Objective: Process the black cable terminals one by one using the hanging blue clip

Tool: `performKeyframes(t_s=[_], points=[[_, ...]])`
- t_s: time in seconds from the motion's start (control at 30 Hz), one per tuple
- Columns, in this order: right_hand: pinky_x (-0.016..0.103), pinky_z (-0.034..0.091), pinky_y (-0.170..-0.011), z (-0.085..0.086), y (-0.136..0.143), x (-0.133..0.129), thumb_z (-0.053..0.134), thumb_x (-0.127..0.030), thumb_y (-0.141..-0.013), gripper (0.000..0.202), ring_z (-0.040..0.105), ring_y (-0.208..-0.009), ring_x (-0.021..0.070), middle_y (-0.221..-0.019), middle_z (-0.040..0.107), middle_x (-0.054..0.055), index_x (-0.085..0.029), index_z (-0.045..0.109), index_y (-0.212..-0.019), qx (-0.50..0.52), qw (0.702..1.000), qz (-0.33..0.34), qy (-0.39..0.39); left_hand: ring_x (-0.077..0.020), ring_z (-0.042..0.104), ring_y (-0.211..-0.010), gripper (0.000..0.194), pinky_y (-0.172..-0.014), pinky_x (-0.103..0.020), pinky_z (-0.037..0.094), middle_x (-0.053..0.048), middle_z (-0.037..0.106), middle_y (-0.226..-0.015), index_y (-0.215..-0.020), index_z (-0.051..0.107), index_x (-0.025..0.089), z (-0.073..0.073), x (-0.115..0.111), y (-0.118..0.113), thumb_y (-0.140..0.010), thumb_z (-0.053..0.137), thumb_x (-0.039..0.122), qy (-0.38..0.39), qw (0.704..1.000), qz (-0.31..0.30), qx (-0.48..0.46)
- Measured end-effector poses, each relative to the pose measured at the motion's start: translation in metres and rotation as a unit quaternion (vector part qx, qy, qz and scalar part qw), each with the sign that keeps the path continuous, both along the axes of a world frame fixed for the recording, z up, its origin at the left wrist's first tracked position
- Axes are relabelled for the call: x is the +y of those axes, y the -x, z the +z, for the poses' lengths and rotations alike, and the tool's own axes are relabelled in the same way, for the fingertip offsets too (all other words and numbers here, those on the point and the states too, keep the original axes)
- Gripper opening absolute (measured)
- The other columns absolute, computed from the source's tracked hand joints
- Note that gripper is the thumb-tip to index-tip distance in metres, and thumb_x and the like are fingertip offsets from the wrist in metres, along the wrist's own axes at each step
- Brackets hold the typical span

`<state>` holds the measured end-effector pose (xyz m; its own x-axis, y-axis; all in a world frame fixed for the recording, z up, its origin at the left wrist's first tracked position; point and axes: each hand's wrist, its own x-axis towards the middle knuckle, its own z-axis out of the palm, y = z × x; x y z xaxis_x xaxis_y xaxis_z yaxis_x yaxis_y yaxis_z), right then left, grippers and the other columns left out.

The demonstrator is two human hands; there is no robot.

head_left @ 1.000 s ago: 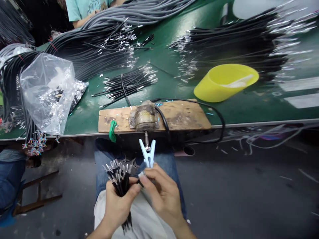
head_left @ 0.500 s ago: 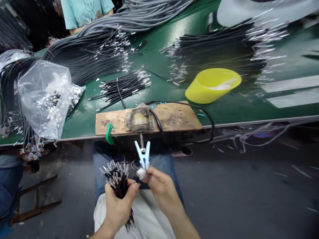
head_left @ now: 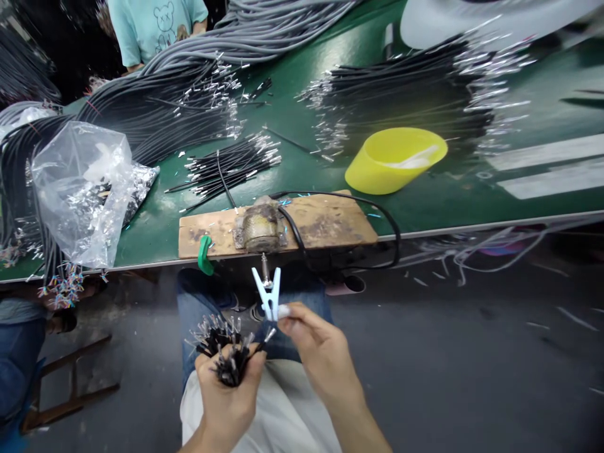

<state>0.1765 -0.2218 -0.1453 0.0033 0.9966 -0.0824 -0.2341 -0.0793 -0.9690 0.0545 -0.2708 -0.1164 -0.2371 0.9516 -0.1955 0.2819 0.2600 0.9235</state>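
Observation:
A bundle of thin black cables (head_left: 231,365) with bare silvery ends is wrapped in my left hand (head_left: 231,393). One cable end (head_left: 270,335) sticks out from it to the right, beyond the thumb. A pale blue clothespin (head_left: 268,294) hangs at the metal shaft (head_left: 265,267) of a small worn motor (head_left: 262,226). My right hand (head_left: 316,343) is closed in a pinch beside the clothespin's lower end. A small white piece (head_left: 284,311) shows at its fingertips; whether it is held or worn on a finger I cannot tell.
The motor sits on a wooden board (head_left: 330,220) at the table edge, beside a green clamp (head_left: 204,255). Behind lie cut cables (head_left: 231,167), a yellow cup (head_left: 372,167), a plastic bag (head_left: 80,189) and long grey cables (head_left: 264,31). A person (head_left: 160,28) is across the table.
My right fingertips have shifted up and right, close beside the clothespin's lower end. The bundle in my left hand has tilted and fanned out, with one cable end now standing apart.

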Motion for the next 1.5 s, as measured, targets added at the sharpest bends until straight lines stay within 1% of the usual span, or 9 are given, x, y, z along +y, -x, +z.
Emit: performKeyframes(t_s=[0.1, 0.2, 0.37, 0.5, 0.8, 0.97, 1.07, 1.23, 1.5], points=[[0.023, 0.037, -0.049, 0.007, -0.002, 0.0, 0.062, -0.035, -0.077, 0.025, 0.044, -0.055, 0.0125, -0.06, 0.048, 0.0, -0.016, 0.059, -0.06, -0.038, 0.995, 0.072, -0.052, -0.0158, 0.056, -0.053, 0.022, -0.06, -0.028, 0.046, -0.004, 0.064, -0.057, -0.066, 0.072, 0.015, -0.004, 0.0, -0.005, -0.073, 0.064, 0.034, 0.018, 0.999, 0.027, -0.042], [0.023, 0.033, -0.048, 0.008, 0.005, -0.005, 0.059, -0.032, -0.081, 0.027, 0.042, -0.055, 0.0123, -0.06, 0.044, -0.001, -0.017, 0.055, -0.058, -0.027, 0.998, 0.002, -0.064, -0.014, 0.054, -0.052, 0.031, -0.054, -0.027, 0.046, -0.004, 0.061, -0.058, -0.067, 0.068, 0.014, -0.009, 0.002, -0.01, -0.071, 0.064, 0.045, 0.046, 0.991, 0.055, -0.109], [0.023, 0.033, -0.043, -0.006, 0.016, -0.011, 0.062, -0.041, -0.078, 0.023, 0.04, -0.05, 0.0102, -0.065, 0.047, 0.0, -0.019, 0.062, -0.07, 0.189, 0.979, 0.066, 0.03, -0.0021, 0.026, -0.031, 0.05, -0.031, -0.019, 0.027, 0.006, 0.037, -0.041, -0.065, 0.055, 0.015, -0.014, 0.005, -0.012, -0.062, 0.062, 0.064, 0.11, 0.964, 0.048, -0.236], [0.023, 0.036, -0.042, -0.005, 0.008, -0.004, 0.064, -0.048, -0.073, 0.029, 0.043, -0.05, 0.0114, -0.061, 0.048, -0.001, -0.02, 0.066, -0.082, 0.248, 0.963, 0.079, 0.077, -0.0009, 0.03, -0.033, 0.051, -0.031, -0.018, 0.03, 0.001, 0.052, -0.058, -0.071, 0.049, 0.017, -0.01, 0.007, -0.011, -0.061, 0.064, 0.064, 0.131, 0.949, 0.046, -0.284], [0.023, 0.038, -0.044, 0.01, 0.006, -0.003, 0.062, -0.031, -0.078, 0.023, 0.047, -0.05, 0.0122, -0.056, 0.049, 0.0, -0.018, 0.057, -0.06, 0.034, 0.997, 0.004, -0.072, -0.0061, 0.037, -0.033, 0.045, -0.037, -0.022, 0.031, 0.003, 0.042, -0.036, -0.053, 0.049, 0.016, 0.0, 0.012, -0.011, -0.061, 0.07, 0.055, 0.122, 0.956, 0.017, -0.264], [0.028, 0.042, -0.056, 0.01, 0.005, -0.003, 0.059, -0.014, -0.078, 0.013, 0.049, -0.058, 0.0148, -0.061, 0.053, 0.001, -0.02, 0.06, -0.067, -0.104, 0.956, -0.093, -0.258, -0.0045, 0.03, -0.034, 0.042, -0.036, -0.021, 0.024, 0.005, 0.036, -0.038, -0.055, 0.053, 0.015, 0.0, 0.014, -0.009, -0.061, 0.07, 0.053, 0.109, 0.966, 0.02, -0.234], [0.026, 0.04, -0.049, 0.008, -0.003, 0.003, 0.059, -0.035, -0.08, 0.021, 0.049, -0.057, 0.015, -0.061, 0.052, 0.002, -0.019, 0.06, -0.067, 0.033, 0.987, 0.085, -0.135, -0.0061, 0.034, -0.037, 0.042, -0.038, -0.023, 0.03, 0.003, 0.04, -0.04, -0.053, 0.058, 0.014, 0.004, 0.019, -0.005, -0.059, 0.071, 0.054, 0.096, 0.969, 0.0, -0.227], [0.025, 0.041, -0.052, 0.003, -0.017, 0.017, 0.069, -0.051, -0.066, 0.036, 0.049, -0.058, 0.0132, -0.062, 0.053, 0.001, -0.015, 0.062, -0.07, 0.184, 0.937, 0.277, 0.105, -0.016, 0.055, -0.059, 0.035, -0.062, -0.03, 0.049, -0.004, 0.059, -0.056, -0.05, 0.066, 0.013, 0.008, 0.027, 0.0, -0.052, 0.078, 0.046, 0.062, 0.975, -0.002, -0.212], [0.023, 0.037, -0.05, 0.024, -0.015, 0.057, 0.069, -0.052, -0.066, 0.038, 0.045, -0.051, 0.0102, -0.057, 0.056, 0.0, -0.014, 0.067, -0.066, 0.161, 0.967, 0.181, 0.078, -0.0166, 0.057, -0.059, 0.014, -0.061, -0.03, 0.05, -0.005, 0.062, -0.059, -0.057, 0.072, 0.014, 0.013, 0.017, 0.003, -0.054, 0.079, 0.026, 0.012, 0.987, 0.034, -0.159]])
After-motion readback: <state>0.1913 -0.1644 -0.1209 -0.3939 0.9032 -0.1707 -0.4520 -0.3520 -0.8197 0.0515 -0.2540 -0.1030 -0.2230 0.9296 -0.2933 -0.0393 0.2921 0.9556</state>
